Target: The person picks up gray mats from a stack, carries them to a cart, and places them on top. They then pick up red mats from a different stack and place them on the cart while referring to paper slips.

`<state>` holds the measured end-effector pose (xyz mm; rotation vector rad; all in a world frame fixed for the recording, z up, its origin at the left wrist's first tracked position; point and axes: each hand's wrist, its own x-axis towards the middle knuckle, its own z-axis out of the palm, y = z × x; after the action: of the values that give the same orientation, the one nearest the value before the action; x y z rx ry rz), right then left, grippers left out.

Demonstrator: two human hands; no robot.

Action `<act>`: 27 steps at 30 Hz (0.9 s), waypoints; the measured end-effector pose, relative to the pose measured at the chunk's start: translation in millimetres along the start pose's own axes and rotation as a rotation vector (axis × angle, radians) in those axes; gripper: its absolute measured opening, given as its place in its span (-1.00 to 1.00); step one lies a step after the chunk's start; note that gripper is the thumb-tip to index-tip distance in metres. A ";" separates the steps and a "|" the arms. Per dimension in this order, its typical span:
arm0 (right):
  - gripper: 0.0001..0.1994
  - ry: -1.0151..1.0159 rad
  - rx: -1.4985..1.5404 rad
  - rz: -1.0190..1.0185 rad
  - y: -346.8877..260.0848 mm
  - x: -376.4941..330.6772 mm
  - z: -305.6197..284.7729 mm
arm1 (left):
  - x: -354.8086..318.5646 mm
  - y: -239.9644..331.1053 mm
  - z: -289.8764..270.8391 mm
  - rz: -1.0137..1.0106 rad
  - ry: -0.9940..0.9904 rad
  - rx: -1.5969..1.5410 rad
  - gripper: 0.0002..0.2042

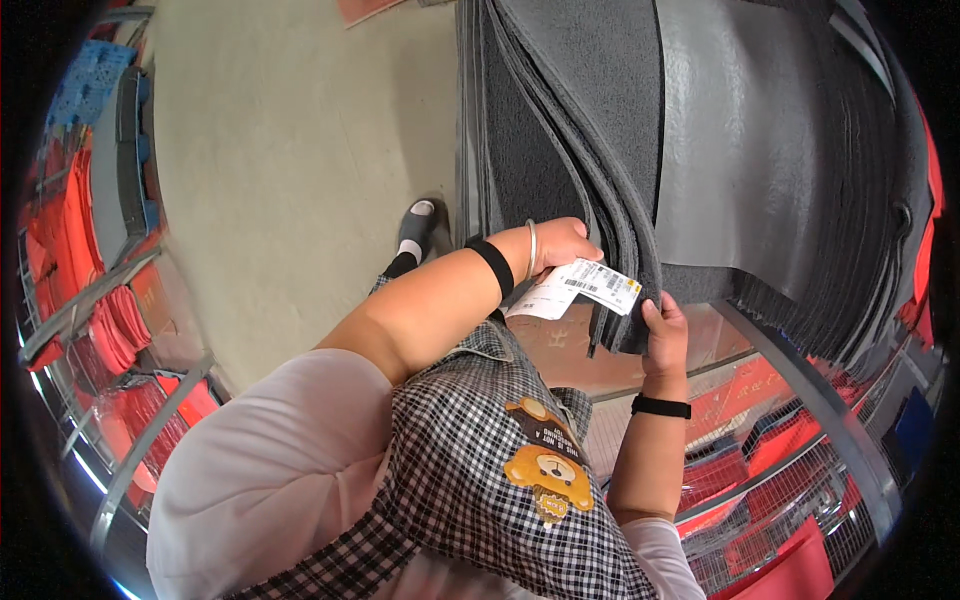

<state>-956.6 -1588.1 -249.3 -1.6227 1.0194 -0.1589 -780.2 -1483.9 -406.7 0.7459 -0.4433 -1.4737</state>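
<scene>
A stack of dark grey carpet mats [575, 75] lies in front of me, and the near edges of several are bent up in a curved bundle. My left hand [562, 244] is closed on white printed paper labels [606, 285], its fingers against the side of this bundle. The labels fan out toward the right and have small orange marks. At the right near corner of the bundle, my right hand [667, 335] grips the mat edges, thumb on the near side. Its other fingers are partly hidden behind the mats.
A smooth grey sheet [725, 110] and a thick pile of dark mats [840, 180] lie to the right. A metal frame [820, 410] with wire mesh and red goods is at the lower right. Racks with red material [120, 320] and a blue pallet [90, 80] line the left, past the concrete floor [270, 150].
</scene>
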 end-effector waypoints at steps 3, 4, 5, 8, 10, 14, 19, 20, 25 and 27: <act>-0.62 0.092 -0.485 -0.178 0.1 -15.8 24.2 | 2.1 -4.6 1.9 0.005 -0.004 -0.079 -0.74; -0.51 0.130 -0.557 -0.242 -5.6 -25.5 44.4 | 2.8 -7.6 2.7 0.011 0.030 -0.132 -0.74; -0.41 0.127 -0.762 -0.330 -4.2 -27.9 53.6 | 3.9 -10.0 1.7 0.006 0.033 -0.134 -0.74; -0.24 0.178 -1.117 -0.456 0.4 -34.1 95.0 | 9.5 -14.8 -2.7 -0.002 0.024 -0.155 -0.75; -0.19 0.240 -1.267 -0.490 5.4 -28.0 101.6 | 11.5 -15.5 -1.0 -0.029 -0.014 -0.194 -0.76; -0.26 0.418 -1.366 -0.433 18.1 -2.6 67.9 | 15.9 -31.7 -0.5 -0.122 -0.066 -0.160 -0.74; -0.36 0.492 -1.374 -0.373 -12.8 33.2 19.2 | 8.9 -52.6 -5.4 0.019 0.014 0.054 -0.47; -0.37 0.489 -1.319 -0.340 -21.2 35.3 14.2 | 3.7 -58.7 -9.1 0.039 0.119 0.104 -0.49; -0.39 0.523 -1.221 -0.372 -35.1 36.2 -2.5 | -13.7 -98.3 -46.8 0.031 0.812 0.643 -0.46; -0.40 0.527 -1.211 -0.368 -37.0 33.3 2.2 | -13.0 -96.6 -50.1 -0.114 0.778 0.474 -0.41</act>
<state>-915.5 -1610.4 -232.0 -2.9863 1.2954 -0.2455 -817.0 -1456.3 -506.2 1.6565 -0.1408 -1.0663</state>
